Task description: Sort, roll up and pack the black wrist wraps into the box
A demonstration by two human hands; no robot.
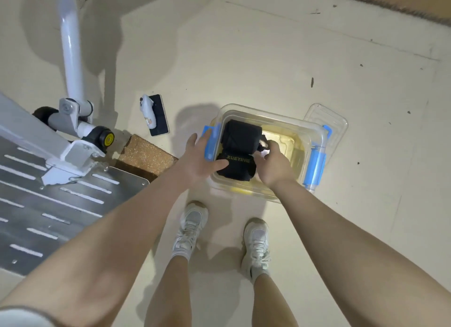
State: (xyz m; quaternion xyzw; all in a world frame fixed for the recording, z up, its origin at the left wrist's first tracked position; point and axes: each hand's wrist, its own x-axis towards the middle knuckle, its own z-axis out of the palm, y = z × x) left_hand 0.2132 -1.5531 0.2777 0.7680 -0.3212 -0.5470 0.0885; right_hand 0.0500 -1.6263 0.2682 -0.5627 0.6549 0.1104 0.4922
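Note:
A clear plastic box (288, 121) with blue side latches stands on the floor in front of my feet. Two rolled black wrist wraps lie in its left half: one roll (241, 137) at the back, and a nearer roll (235, 166) with yellow lettering. My left hand (202, 159) hovers at the box's left edge with fingers spread and its thumb against the nearer roll. My right hand (274, 166) reaches into the box, its curled fingers around a black strap end (263, 144) beside the rolls.
The clear lid (329, 117) lies behind the box at its right. A phone (159, 117) with a small white object on it lies on the floor to the left. A white metal machine frame with a slotted plate (61, 199) fills the left side. A brown mat corner (144, 153) lies beside it.

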